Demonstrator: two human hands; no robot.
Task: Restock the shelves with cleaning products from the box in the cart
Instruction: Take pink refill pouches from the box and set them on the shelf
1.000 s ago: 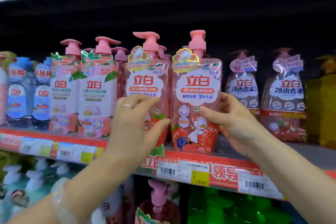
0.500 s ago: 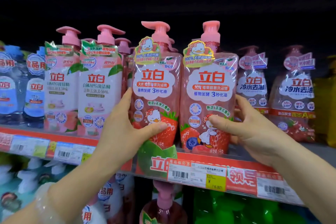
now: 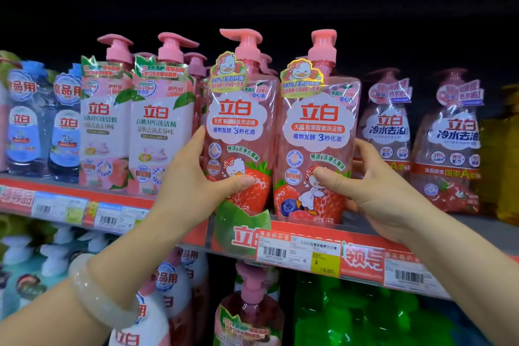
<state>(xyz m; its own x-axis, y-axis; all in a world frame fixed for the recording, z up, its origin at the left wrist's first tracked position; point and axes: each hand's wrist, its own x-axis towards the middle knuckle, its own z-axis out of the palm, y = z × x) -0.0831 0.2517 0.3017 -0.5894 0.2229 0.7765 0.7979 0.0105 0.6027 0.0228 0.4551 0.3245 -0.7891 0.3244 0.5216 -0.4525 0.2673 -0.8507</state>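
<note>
while the shelf (image 3: pixel 179 236) runs from nine o'clock to three o'clock, two strawberry dish soap pump bottles stand side by side at its front edge. the left hand (image 3: pixel 193 177) wraps the left bottle (image 3: pixel 238 132), thumb across its front; the right hand (image 3: pixel 373 191) grasps the right bottle (image 3: pixel 317 137) likewise. both sit close to the lip, so a forward tug or an uneven release could probably tip one off, or knock the peach bottles (image 3: pixel 134 126) at nine o'clock.
</note>
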